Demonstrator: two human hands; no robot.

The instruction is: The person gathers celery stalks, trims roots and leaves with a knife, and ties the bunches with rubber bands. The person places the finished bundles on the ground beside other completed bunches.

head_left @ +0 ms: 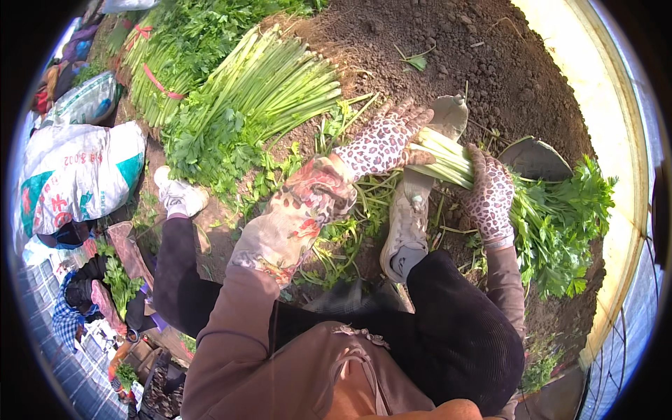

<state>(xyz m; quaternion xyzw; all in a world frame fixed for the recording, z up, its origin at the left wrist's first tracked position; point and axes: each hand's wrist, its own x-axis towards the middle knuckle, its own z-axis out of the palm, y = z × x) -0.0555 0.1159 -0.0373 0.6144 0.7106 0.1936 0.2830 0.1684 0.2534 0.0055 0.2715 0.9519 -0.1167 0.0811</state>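
Note:
My left hand [386, 139], in a leopard-print glove, lies on the stem ends of a bunch of celery [446, 157], its fingers spread over them. My right hand [488, 191], in a matching glove, is closed around the stalks further along, and the leaves fan out to the right of it. To the upper left lies a large pile of celery [278, 79] with its pale stems side by side. Behind that pile, more celery [157, 94] is tied with red bands. Loose leaves and stems [341, 247] cover the soil beneath my left forearm.
White woven sacks [84, 173] stand at the left. Bare soil [472, 52] stretches ahead, bordered on the right by plastic sheeting [625, 157]. A grey curved piece [535, 160] rests near the right hand. Another person [79, 294] holding greens is at the lower left.

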